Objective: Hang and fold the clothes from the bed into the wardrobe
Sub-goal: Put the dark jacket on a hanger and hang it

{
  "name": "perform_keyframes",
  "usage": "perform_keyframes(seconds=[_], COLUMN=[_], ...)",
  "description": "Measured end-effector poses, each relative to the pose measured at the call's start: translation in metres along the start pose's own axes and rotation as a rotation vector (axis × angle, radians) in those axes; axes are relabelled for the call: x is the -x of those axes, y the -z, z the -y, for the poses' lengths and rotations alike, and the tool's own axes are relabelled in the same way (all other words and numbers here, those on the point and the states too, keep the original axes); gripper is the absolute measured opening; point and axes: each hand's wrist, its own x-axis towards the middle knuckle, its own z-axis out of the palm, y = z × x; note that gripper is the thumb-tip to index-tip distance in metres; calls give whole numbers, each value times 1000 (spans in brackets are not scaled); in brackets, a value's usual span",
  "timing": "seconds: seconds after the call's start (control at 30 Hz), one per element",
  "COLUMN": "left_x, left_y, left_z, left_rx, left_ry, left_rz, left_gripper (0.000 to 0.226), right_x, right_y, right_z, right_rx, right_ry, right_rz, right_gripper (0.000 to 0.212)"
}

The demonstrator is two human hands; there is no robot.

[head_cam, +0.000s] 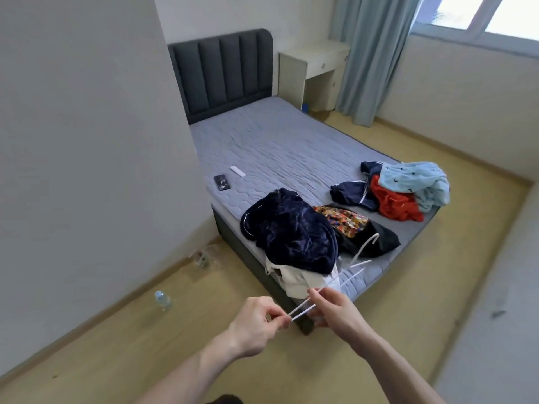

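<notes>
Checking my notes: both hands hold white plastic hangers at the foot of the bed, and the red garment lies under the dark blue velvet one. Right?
Not quite. The head view shows the red garment apart from the dark blue velvet garment, beside the light blue patterned cloth. Left hand and right hand do hold the white plastic hangers.

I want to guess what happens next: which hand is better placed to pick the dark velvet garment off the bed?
Probably the right hand. It holds the white hangers nearer the bed, just below the dark velvet garment. The left hand pinches the hangers' near ends, farther back over the floor.
</notes>
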Motion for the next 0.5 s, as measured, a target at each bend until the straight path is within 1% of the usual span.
perform_keyframes(seconds=[0.07, 0.17, 0.27, 0.33, 0.4, 0.5], left_x=[-23, -59, -101, -135, -172, -232], left_y=[-8, -13, -13, -12, -9, 3], left_z=[-15, -28, -31, -29, -26, -10], left_rx=[-28, -110, -180, -173, -144, -99], left_ry=[-4, 0, 28, 50, 90, 189], left_rz=[8, 60, 94, 101, 120, 151], left_gripper=[18, 25, 42, 47, 42, 28], right_x=[-14, -36, -60, -81, -104, -138], right_y=[25, 54, 77, 96, 117, 147], right_z=[1, 1, 4, 6, 10, 14], right_rx=[-15, -56, -104, -103, -98, -64], right_ry=[4, 3, -23, -17, -18, -37], right_rz=[-31, -62, -99, -133, -180, -246], right_gripper=[21, 16, 18, 14, 7, 12])
